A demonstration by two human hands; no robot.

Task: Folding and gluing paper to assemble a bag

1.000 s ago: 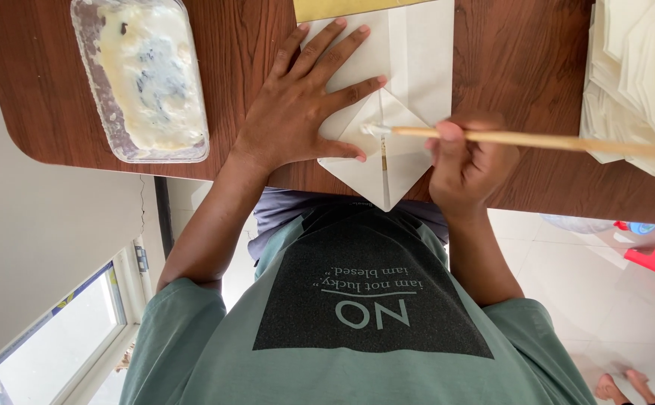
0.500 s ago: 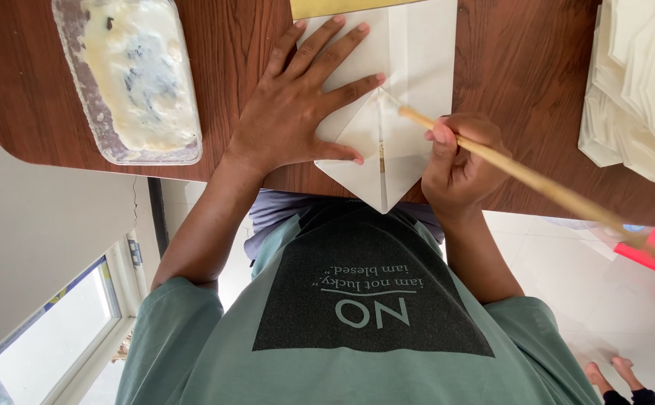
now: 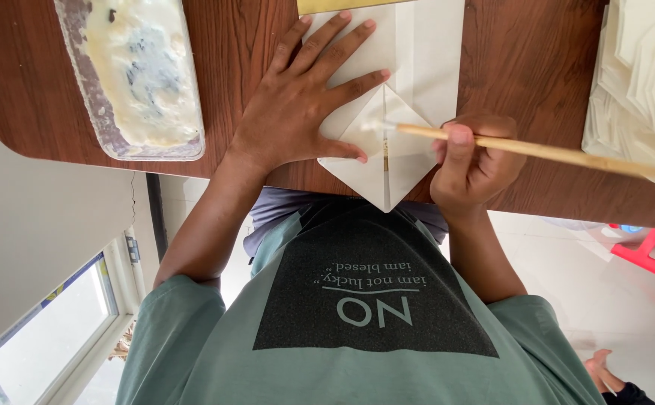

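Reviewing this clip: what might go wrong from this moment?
The folded paper overhangs the table edge, pinned only by the left hand; it may shift under the stick held in the right hand. The stick's long end could also brush the paper stack.

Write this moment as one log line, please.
left hand: flat on folded white paper | right hand: grips thin wooden stick, tip on the fold | nearby: paste tray, paper stack

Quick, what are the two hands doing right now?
Left hand: open, fingers spread, pressing flat on the folded white paper.
Right hand: closed around a thin wooden stick.
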